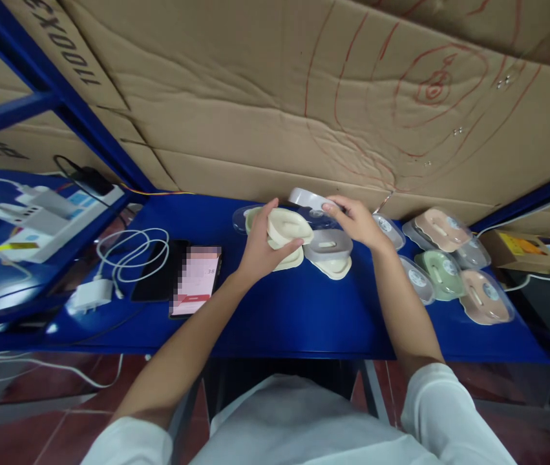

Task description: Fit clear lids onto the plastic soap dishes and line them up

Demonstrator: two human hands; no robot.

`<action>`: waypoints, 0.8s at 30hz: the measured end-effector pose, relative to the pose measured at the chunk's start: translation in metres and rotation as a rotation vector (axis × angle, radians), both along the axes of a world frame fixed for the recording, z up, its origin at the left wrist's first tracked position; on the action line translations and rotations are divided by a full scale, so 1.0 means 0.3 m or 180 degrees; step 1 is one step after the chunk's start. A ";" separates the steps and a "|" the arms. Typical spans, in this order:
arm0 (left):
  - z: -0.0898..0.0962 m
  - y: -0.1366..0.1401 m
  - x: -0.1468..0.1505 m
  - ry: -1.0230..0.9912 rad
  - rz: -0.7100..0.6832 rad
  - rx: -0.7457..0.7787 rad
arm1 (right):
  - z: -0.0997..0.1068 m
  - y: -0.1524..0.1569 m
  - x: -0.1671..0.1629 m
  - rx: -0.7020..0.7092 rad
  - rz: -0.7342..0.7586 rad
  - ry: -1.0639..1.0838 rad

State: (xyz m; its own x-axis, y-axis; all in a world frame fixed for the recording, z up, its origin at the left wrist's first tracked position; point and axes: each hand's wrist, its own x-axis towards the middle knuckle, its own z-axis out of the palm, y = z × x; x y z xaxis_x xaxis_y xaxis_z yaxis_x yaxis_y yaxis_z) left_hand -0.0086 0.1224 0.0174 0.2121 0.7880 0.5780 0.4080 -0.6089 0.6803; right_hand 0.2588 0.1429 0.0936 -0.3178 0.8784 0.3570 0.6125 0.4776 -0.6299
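My left hand point(259, 242) is closed around a cream plastic dish point(290, 227) with a raised oval middle, held above the blue table. Under it lie further cream pieces point(289, 259), partly hidden by the hand. My right hand point(351, 216) grips a pale grey plastic dish point(307, 197), tilted, near the cardboard wall. Between and below the hands, a grey dish point(329, 244) rests over a cream wavy-edged piece point(335, 267). Behind them a clear lid point(317, 217) lies partly covered. Another clear lid point(240, 219) sticks out to the left of my left hand.
Several peach, green and grey dishes with clear, stickered lids point(488, 297) sit at the right. Left of my arm are a phone point(196, 278), a white charger point(93, 294) with coiled cable and a power strip point(81, 206). Cardboard point(236, 116) lines the back.
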 end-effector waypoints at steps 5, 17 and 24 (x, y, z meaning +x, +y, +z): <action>-0.005 -0.005 0.001 0.0914 0.0516 0.0109 | -0.038 0.002 0.008 0.0156 -0.0465 -0.1261; -0.002 -0.024 0.014 0.1443 0.0712 0.0188 | 0.050 -0.042 0.218 -0.0433 -0.1407 -0.1779; 0.012 -0.086 0.065 0.1410 -0.0085 0.0631 | -0.013 -0.022 0.361 -0.1937 -0.2142 -0.2001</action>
State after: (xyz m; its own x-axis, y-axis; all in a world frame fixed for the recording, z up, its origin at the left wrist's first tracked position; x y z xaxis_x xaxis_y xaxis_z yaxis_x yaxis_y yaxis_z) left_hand 0.0108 0.0967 0.0208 0.4902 0.6627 0.5661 0.6146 -0.7234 0.3146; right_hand 0.3672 0.1363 0.0897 0.3181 0.9142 -0.2513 0.9245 -0.3578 -0.1315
